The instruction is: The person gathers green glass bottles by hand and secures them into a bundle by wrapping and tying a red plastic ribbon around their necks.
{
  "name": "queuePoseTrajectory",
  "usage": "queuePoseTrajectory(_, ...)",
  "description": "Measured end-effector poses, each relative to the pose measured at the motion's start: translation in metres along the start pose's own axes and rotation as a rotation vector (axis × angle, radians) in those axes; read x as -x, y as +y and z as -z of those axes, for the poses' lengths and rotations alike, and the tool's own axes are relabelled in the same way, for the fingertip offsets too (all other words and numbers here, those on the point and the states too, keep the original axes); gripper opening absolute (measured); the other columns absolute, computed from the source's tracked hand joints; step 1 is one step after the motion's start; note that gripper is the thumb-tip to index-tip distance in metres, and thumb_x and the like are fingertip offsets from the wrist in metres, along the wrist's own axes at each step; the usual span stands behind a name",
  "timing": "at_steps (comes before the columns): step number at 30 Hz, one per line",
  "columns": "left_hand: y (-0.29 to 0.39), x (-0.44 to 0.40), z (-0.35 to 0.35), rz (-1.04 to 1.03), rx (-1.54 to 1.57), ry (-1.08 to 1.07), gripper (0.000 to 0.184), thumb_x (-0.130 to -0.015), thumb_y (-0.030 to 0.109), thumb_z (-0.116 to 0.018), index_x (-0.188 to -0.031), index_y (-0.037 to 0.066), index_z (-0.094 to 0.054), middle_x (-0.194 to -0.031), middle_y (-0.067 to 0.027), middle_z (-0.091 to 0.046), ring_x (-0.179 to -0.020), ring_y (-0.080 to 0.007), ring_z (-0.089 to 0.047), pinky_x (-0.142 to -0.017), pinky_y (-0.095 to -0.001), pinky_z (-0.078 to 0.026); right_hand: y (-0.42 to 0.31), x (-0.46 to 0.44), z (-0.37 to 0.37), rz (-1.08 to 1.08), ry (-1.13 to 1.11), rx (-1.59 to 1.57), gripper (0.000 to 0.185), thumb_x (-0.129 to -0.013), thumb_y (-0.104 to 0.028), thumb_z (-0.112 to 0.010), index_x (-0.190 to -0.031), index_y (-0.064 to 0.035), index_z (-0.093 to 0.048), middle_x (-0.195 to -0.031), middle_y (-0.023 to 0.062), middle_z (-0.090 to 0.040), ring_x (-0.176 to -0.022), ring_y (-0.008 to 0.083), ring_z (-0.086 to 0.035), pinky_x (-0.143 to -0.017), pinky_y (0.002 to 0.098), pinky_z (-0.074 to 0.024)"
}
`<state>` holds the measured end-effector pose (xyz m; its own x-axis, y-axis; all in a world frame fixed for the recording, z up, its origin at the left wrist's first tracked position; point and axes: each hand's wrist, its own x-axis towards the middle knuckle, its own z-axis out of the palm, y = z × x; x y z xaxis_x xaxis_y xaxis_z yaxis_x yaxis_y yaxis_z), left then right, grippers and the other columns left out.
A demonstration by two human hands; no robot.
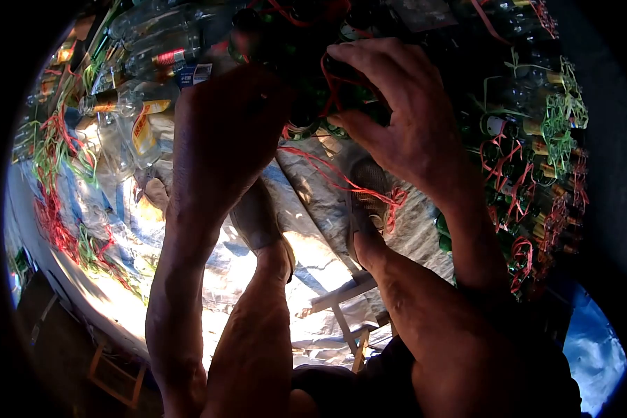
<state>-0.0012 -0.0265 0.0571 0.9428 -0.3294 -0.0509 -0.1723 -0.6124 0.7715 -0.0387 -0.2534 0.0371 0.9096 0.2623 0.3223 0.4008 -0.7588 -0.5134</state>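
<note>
My left hand [233, 125] is in deep shadow, back toward me, over a cluster of dark green bottles [303, 115]; its fingers are hidden. My right hand [411, 115] arches over the cluster's right side, thumb and fingers curved apart. A thin red plastic string [332, 87] runs from the tip of its index finger down to its thumb, across the bottles. Another red strand [327, 174] trails below the cluster toward my shoe, ending in a frayed bunch. Shadow hides most of the bottles between my hands.
Clear glass bottles [122, 104] with orange labels lie at the left, beside red and green string [56, 202]. More bottles tied with string [512, 164] stand at the right. My sandalled feet [254, 216] rest on a pale, creased sheet [313, 258]. Wooden stool parts [341, 317] show below.
</note>
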Motion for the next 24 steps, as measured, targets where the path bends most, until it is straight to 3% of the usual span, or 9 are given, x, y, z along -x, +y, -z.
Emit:
queuePoseTrajectory(4,-0.012,0.011,-0.010,-0.003,0.143,0.138,0.015,-0.093,0.014,-0.080,-0.094,-0.001,-0.078,-0.069,-0.0071,-0.071,-0.060,-0.0079,-0.063,-0.055,-0.0270,-0.046,0.001,0.001,0.000,0.001,0.006,-0.006,0.065,-0.074,-0.016,-0.090,-0.135,-0.0115,-0.067,-0.128,0.0063,-0.065,-0.121,0.0295,-0.060,-0.103,0.0456,-0.0478)
queuePoseTrajectory(10,-0.016,0.022,-0.015,0.125,0.262,0.172,0.015,-0.095,0.012,-0.079,-0.096,-0.003,-0.077,-0.073,-0.0032,-0.071,-0.066,-0.0036,-0.059,-0.058,-0.0225,-0.044,0.000,0.001,0.000,-0.022,-0.004,-0.009,0.068,-0.073,-0.016,-0.090,-0.136,-0.0118,-0.067,-0.130,0.0068,-0.065,-0.122,0.0303,-0.059,-0.106,0.0460,-0.0477)
queuePoseTrajectory(16,-0.018,0.034,-0.022,0.329,0.636,0.168,0.012,-0.096,0.010,-0.079,-0.096,-0.001,-0.077,-0.080,0.0001,-0.073,-0.074,-0.0033,-0.059,-0.067,-0.0215,-0.045,-0.001,0.000,0.000,-0.028,-0.002,-0.006,0.068,-0.073,-0.016,-0.090,-0.136,-0.0118,-0.067,-0.129,0.0069,-0.065,-0.123,0.0306,-0.059,-0.106,0.0462,-0.0479)
queuePoseTrajectory(24,-0.028,0.040,-0.024,0.440,0.850,0.111,0.011,-0.095,0.008,-0.081,-0.102,0.000,-0.079,-0.090,-0.0017,-0.077,-0.084,-0.0058,-0.066,-0.077,-0.0224,-0.050,0.000,0.000,-0.001,-0.031,0.008,-0.013,0.067,-0.073,-0.016,-0.089,-0.136,-0.0122,-0.067,-0.129,0.0065,-0.066,-0.123,0.0307,-0.059,-0.107,0.0461,-0.0482)
